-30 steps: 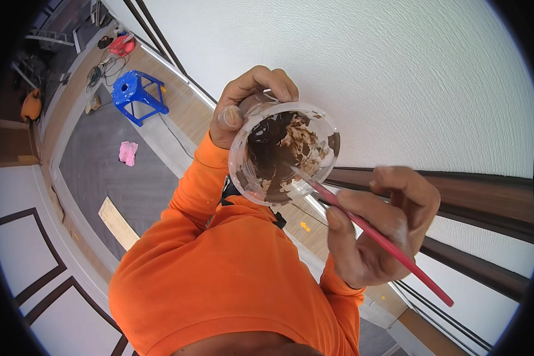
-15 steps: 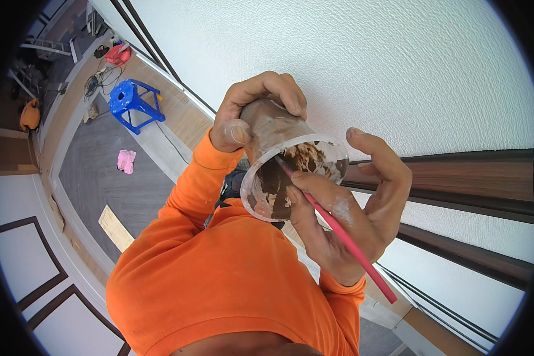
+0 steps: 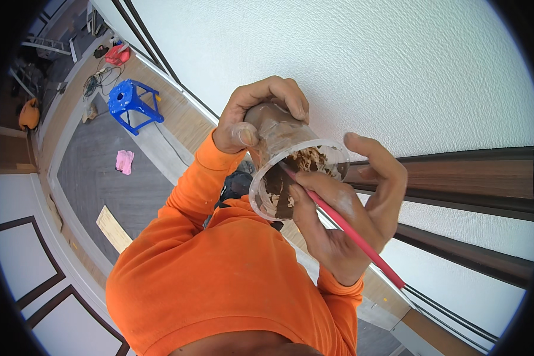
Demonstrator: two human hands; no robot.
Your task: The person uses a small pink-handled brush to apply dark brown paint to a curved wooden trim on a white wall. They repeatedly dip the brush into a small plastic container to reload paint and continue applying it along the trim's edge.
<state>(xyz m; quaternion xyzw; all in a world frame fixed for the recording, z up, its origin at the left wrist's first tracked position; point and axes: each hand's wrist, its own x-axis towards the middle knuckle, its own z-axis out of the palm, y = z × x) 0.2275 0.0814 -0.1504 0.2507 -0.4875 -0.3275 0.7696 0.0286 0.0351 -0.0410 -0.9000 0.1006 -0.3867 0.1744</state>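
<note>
My left hand [image 3: 263,110] is wrapped round a clear plastic cup [image 3: 279,129], tilted so its mouth faces me. Brown paint or paste smears the cup's inside and shows through its wall. Between the thumb and fingers of my right hand [image 3: 353,216] is a slim tool with a red handle [image 3: 362,244], perhaps a paintbrush. Its tip reaches into the cup and is hidden there, so its kind is uncertain. White smudges mark fingers of both hands.
A textured white wall [image 3: 362,71] with dark wood-look trim [image 3: 457,181] stands close by. Behind on the floor are a blue plastic stool [image 3: 133,105], a pink cloth [image 3: 124,161], a pale board [image 3: 114,228], a cable [image 3: 98,83] and a red bag-like item [image 3: 118,55].
The cup and my left hand have shifted slightly right and down. The red handle's outer end has swung a little right and up, with its tip still inside the cup.
</note>
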